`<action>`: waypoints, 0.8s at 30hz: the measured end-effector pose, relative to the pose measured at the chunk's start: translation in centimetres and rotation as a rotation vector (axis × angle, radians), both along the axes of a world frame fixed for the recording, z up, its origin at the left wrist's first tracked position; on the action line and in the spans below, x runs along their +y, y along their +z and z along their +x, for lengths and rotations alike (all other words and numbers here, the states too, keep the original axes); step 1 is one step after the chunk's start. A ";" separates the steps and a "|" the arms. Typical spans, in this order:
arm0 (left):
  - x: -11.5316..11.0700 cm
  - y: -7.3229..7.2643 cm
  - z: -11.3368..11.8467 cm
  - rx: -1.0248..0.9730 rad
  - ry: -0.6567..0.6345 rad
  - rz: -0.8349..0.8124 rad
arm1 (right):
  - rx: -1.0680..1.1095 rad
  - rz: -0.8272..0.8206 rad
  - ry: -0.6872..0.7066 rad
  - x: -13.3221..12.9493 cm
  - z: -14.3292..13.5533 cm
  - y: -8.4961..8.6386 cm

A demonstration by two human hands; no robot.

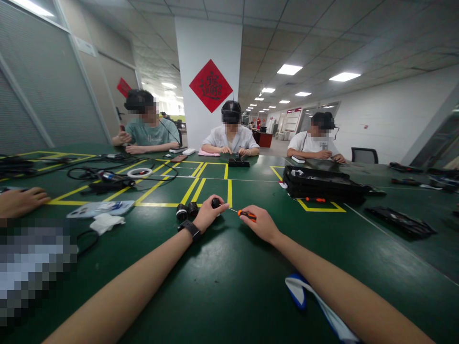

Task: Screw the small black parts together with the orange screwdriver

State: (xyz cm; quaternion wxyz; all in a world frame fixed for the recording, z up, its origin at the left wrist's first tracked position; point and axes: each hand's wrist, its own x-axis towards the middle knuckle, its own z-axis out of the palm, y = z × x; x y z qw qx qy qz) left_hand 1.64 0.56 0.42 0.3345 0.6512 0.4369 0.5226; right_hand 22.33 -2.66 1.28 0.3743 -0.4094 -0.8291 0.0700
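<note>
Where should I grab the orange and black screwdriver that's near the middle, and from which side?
Probably by its thick orange and black handle, from the right, as the right hand does. The handle lies toward that side, while the thin shaft points left toward the small black piece in the left hand.

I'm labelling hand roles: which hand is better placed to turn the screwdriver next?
Probably the right hand: it grips the orange-and-black screwdriver, whose shaft points toward the left hand, which is occupied holding a small black part.
</note>
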 end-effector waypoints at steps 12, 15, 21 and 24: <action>-0.4 0.4 0.0 -0.043 -0.077 -0.014 | 0.066 0.059 0.001 0.0 0.1 0.1; -0.4 0.4 0.0 -0.037 -0.084 -0.008 | 0.075 0.050 0.002 0.0 0.1 0.1; -0.7 0.7 0.2 -0.035 -0.077 -0.009 | 0.051 0.011 -0.006 0.0 0.2 0.2; -0.9 0.8 0.3 -0.027 -0.027 -0.008 | 0.044 -0.015 -0.036 -0.2 0.1 0.3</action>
